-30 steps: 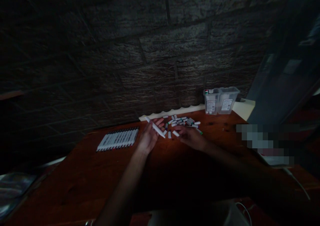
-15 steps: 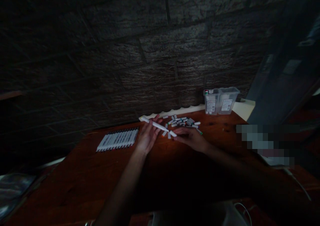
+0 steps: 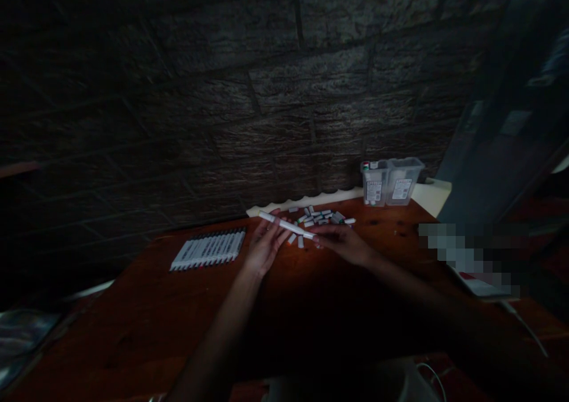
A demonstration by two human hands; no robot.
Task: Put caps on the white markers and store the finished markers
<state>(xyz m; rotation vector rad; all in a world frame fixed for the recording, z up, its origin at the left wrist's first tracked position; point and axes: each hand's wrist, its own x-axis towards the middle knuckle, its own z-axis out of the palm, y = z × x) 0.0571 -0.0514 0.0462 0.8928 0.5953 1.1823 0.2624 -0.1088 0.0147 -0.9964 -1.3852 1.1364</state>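
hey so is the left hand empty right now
No, the left hand holds a white marker above the table, with the right hand at its other end.

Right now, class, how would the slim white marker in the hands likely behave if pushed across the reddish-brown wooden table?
The slim white marker would probably stay stiff: it shows no sag between the left hand and right hand. It's likely light, being so thin. On the table it might roll, if its narrow body is round.
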